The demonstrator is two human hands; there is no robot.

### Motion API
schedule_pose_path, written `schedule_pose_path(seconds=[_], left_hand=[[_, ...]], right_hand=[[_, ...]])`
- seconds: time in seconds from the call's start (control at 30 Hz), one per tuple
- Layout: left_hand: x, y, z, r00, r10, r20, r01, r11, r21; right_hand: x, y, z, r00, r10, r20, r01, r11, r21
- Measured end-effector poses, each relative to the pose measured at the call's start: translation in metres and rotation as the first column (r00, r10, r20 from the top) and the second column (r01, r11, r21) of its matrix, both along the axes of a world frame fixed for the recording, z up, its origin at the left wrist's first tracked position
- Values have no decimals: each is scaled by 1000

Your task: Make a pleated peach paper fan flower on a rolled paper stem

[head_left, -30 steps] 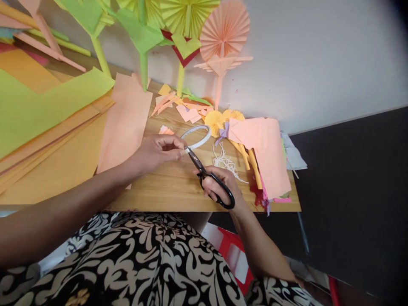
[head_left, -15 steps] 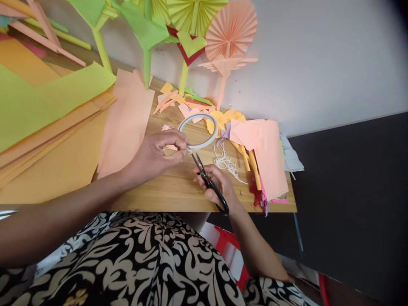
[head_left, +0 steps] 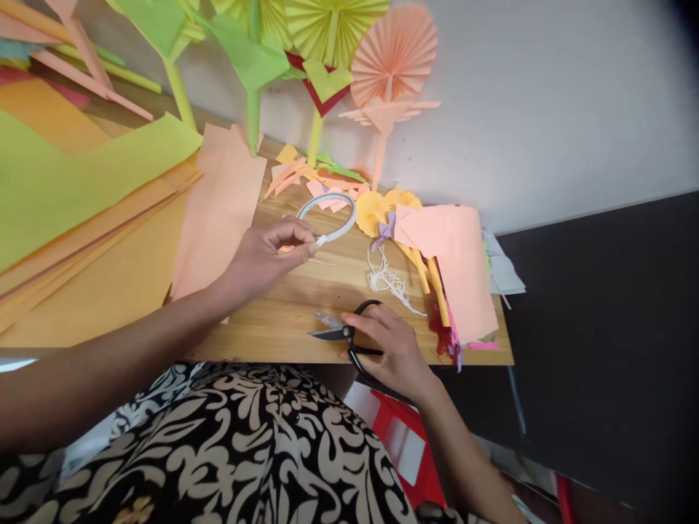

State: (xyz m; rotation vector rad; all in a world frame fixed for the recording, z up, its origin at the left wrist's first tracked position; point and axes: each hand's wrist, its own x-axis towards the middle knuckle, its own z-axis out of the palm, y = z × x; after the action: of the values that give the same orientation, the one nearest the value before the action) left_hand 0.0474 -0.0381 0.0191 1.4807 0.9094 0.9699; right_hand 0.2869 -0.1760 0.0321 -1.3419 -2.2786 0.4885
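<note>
My left hand (head_left: 276, 251) pinches a thin roll of white tape (head_left: 352, 220) at its near side, with a short white tape end at the fingertips. The ring is tilted above the wooden table. My right hand (head_left: 396, 349) has its fingers around the black handles of a pair of scissors (head_left: 333, 332). The blades are parted and point left, low over the table's front edge; whether they rest on the wood I cannot tell. Between the hands and to the right lies a tangle of white string (head_left: 389, 280).
Stacked coloured paper (head_left: 109, 211) covers the left side. Pleated paper fans (head_left: 394, 54) on rolled stems lean against the wall. Paper scraps (head_left: 311, 175) lie behind the tape. Folded peach paper (head_left: 459, 269) is at the right, and a red stool (head_left: 407, 444) stands below the table.
My right hand has drawn the scissors away from the tape, toward me, and the blades have swung to point left with a wider gap. The tape ring has tilted and shifted slightly left.
</note>
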Motion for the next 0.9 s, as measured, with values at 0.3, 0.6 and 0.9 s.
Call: schedule_pose_path(seconds=[0.3, 0.6, 0.9], left_hand=[[6, -6, -8, 995, -40, -94, 67, 951, 301], [0, -11, 0, 976, -69, -207, 159, 876, 456], [-23, 2, -6, 930, -3, -367, 200, 844, 499]], right_hand=[[1, 8, 28, 973, -113, 204, 89, 988, 125], [-12, 78, 6, 964, -145, 221, 58, 933, 356], [-14, 96, -6, 975, -175, 139, 146, 970, 196]])
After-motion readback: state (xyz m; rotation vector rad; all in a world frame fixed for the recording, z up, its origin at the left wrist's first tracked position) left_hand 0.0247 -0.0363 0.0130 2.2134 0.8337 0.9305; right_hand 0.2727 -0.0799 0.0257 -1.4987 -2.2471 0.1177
